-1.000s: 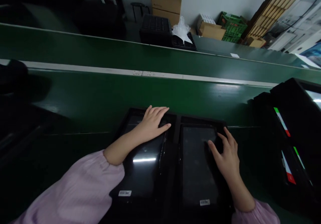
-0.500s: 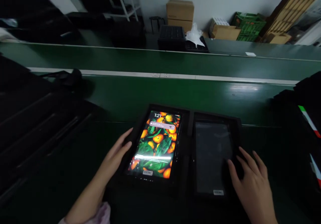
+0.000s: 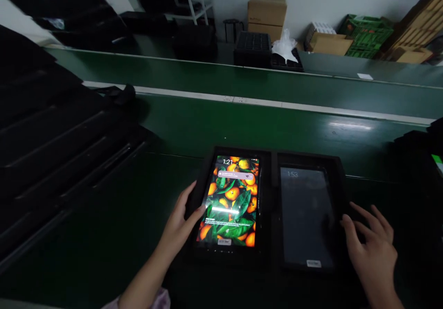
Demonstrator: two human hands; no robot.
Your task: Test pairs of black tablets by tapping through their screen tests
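Resting curled left hand on glossy lit tablet; right hand spread beside dim tablet.

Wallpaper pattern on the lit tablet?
The lit tablet shows oranges among green leaves, best in the head view.

Worn on the person's head, the one view looks forward and down from just behind the left hand and right hand, close above them, across a green conveyor belt toward a far wall.
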